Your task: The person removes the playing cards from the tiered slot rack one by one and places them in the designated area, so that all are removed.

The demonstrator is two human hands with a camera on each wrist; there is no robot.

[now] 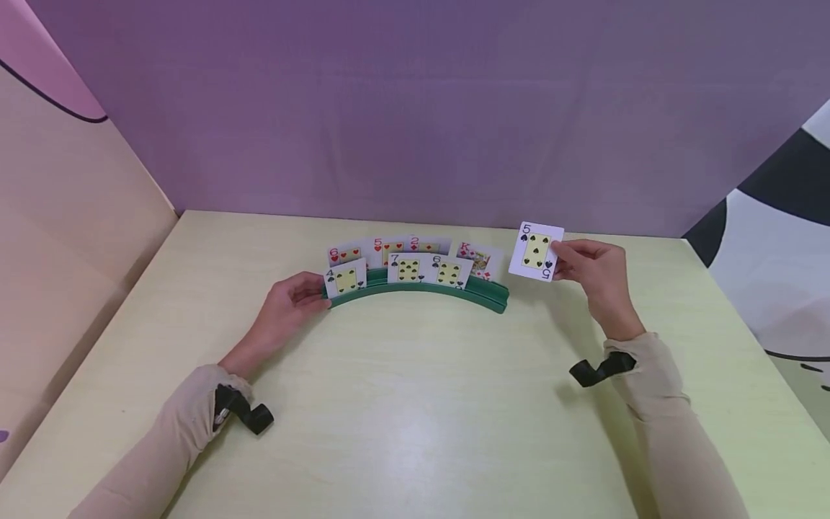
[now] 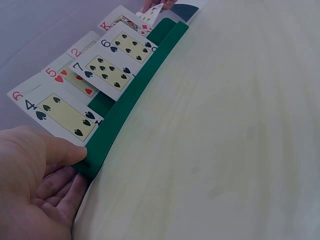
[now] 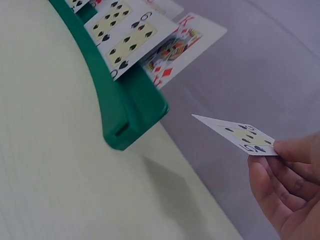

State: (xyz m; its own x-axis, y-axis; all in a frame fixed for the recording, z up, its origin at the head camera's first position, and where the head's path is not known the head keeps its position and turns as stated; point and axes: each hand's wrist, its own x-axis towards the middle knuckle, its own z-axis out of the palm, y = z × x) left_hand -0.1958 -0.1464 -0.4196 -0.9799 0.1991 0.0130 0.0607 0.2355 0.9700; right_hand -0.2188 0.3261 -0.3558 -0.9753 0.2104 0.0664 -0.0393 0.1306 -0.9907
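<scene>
A curved green card holder stands on the table with playing cards in two rows. Its front row has the four of spades at the left end, then the seven of spades and six of spades. Behind them are the six of hearts, five of hearts, a red two and the king of diamonds. My left hand grips the holder's left end, thumb in front. Right of the holder, my right hand pinches the five of spades in the air.
The pale wooden table runs back to a purple wall. A light panel rises on the left and a black-and-white patterned panel on the right. Black straps with small cameras sit on both wrists.
</scene>
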